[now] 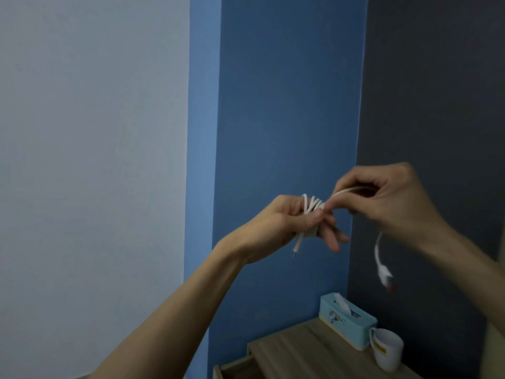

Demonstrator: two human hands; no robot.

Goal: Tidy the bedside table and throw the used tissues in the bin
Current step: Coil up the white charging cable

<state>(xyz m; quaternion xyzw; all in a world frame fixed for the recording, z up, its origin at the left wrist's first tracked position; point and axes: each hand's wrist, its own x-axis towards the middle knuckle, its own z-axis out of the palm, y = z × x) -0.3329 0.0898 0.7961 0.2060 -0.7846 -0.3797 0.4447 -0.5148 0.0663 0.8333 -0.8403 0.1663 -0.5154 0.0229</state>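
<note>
Coiling a white charging cable (314, 205): left hand (289, 222) grips the loops, right hand (388, 198) pinches the loose end; bedside table (295, 354) tidying seems unfinished.

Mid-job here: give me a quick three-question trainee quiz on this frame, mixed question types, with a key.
1. True or false: the white cable is coiled around the left hand.
2. What stands nearest the mug on the table? A) tissue box B) lamp C) book
3. Fill in: the cable's bigger plug dangles below the ____ hand.

Key: 1 true; 2 A; 3 right.
</note>
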